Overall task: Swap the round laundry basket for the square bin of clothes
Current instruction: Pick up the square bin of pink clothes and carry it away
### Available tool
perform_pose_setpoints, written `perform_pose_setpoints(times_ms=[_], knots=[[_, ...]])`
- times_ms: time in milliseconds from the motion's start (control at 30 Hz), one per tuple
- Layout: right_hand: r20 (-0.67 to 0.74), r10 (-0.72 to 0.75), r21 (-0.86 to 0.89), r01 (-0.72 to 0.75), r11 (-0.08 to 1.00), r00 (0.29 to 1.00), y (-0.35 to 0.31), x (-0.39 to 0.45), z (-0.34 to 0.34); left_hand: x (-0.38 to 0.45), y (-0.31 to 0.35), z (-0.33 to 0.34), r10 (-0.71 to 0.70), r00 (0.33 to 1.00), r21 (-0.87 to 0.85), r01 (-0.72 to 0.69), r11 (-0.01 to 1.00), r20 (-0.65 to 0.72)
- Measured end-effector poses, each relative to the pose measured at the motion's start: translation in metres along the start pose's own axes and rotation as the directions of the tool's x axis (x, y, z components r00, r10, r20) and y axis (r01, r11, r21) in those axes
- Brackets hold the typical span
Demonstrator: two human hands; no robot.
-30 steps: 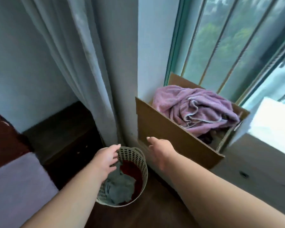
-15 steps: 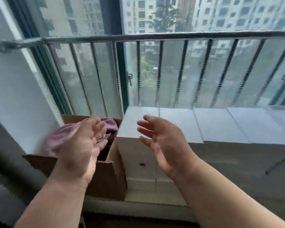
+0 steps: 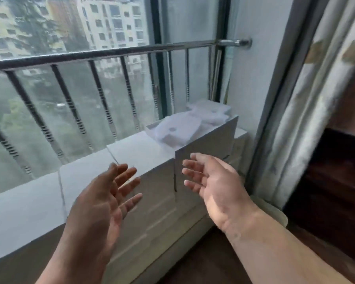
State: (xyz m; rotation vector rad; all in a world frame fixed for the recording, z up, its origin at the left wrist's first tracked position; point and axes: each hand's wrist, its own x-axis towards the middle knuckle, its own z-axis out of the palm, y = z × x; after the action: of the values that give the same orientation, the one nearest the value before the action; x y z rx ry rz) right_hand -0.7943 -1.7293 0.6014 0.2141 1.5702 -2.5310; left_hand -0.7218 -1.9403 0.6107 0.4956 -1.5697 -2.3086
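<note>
My left hand (image 3: 103, 201) and my right hand (image 3: 215, 185) are raised side by side in front of the white window sill (image 3: 39, 201), palms facing each other, fingers spread, holding nothing. Just beyond my right fingertips, a white square box (image 3: 207, 148) stands at the sill's right end with crumpled white cloth (image 3: 184, 128) in it. Neither hand touches it. The round laundry basket and the cardboard box with the purple towel are out of view.
A metal railing (image 3: 103, 53) with dark bars runs across the window behind the sill. A pale curtain (image 3: 295, 124) hangs at the right, with dark wooden furniture (image 3: 332, 191) beside it. A pale rounded object (image 3: 275, 214) shows behind my right wrist. Dark wood floor lies below.
The view has swung right along the sill, away from the round basket and the cardboard box with the purple towel. Both hands stay empty and raised; the white box has come into view.
</note>
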Motion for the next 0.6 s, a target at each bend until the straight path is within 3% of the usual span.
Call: perform_pose_setpoints(times_ms=[167,300,600], knots=[[-0.314,-0.004,0.066,0.026,0.997,0.95,-0.014,0.039,-0.113,0.039,-0.063,0.104,-0.208,0.955,0.152,0.178,0.972,0.211],[-0.492,0.037,0.105,0.017,0.994,0.87,-0.015,0.063,-0.178,0.074,-0.118,0.166,-0.357,0.889,0.284,0.277,0.918,0.286],[-0.763,0.075,0.136,0.047,0.99,0.642,-0.014,0.135,-0.269,0.168,-0.234,0.285,-0.547,0.718,0.521,0.297,0.8,0.431]])
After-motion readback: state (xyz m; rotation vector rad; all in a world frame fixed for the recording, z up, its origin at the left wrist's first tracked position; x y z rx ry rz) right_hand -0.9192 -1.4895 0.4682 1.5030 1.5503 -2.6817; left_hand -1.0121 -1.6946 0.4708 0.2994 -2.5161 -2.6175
